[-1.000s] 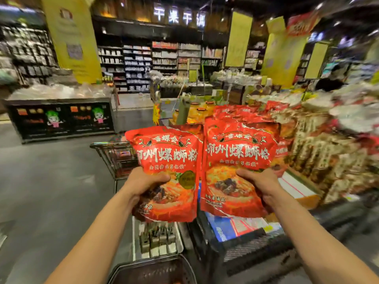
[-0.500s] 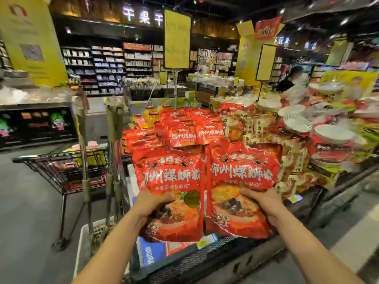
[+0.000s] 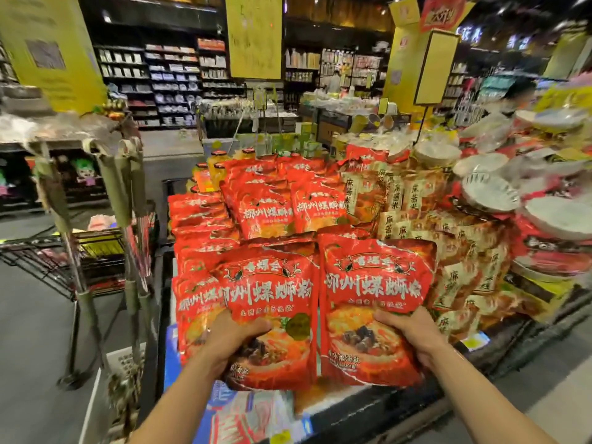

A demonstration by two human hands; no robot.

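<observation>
My left hand (image 3: pixel 234 336) grips the lower left side of a red noodle packet (image 3: pixel 272 302), thumb across its front. My right hand (image 3: pixel 410 331) grips the lower right side of a second, matching red noodle packet (image 3: pixel 371 299). Both packets are upright, side by side, low over the front of a display stand (image 3: pixel 499 347) piled with more red packets (image 3: pixel 288 206).
Brown packets (image 3: pixel 455 251) and wrapped bowls (image 3: pixel 490 190) fill the stand to the right. A shopping cart (image 3: pixel 64 254) and a rack of bamboo-like tubes (image 3: pixel 118 193) stand on the left. Shelves and yellow signs (image 3: pixel 254 36) line the back. A person (image 3: pixel 519 91) is far right.
The view has swung right and closer to the stand. Both packets have come down from in front of the cart to low over the stand's front pile.
</observation>
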